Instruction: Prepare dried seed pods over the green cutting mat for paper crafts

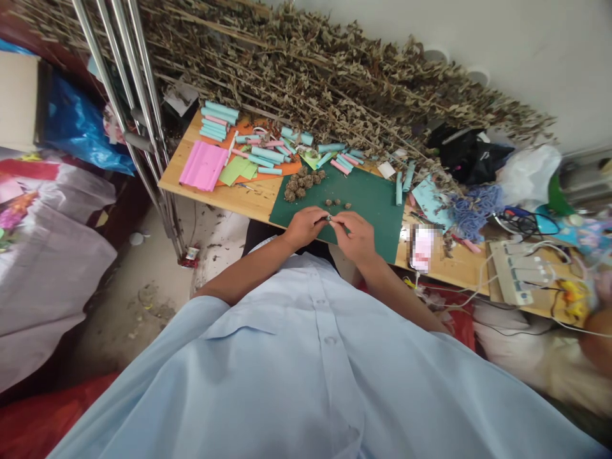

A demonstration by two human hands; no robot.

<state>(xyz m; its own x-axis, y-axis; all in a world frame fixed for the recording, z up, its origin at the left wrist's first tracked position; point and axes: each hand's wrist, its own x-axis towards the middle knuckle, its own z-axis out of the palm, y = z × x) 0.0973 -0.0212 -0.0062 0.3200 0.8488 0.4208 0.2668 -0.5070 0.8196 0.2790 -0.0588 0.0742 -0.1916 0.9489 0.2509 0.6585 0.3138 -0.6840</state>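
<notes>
Over the front edge of the green mat (373, 197), my left hand (306, 227) and my right hand (354, 234) meet fingertip to fingertip. Both are closed in a pinch around a small greyish piece (329, 218), mostly covered by the fingers, so its kind does not show. Just beyond them, several small brown balls (337, 202) lie apart on the mat. A heap of larger brown, crumbly-looking balls (300, 183) sits at the mat's left side.
Blue and pink paper rolls (268, 155) and a pink paper stack (204, 166) lie left. Dried leafy stalks (335, 76) cover the back. At right are a phone (422, 248), blue yarn (475, 207) and a power strip (510, 273). Metal poles (138, 95) stand left.
</notes>
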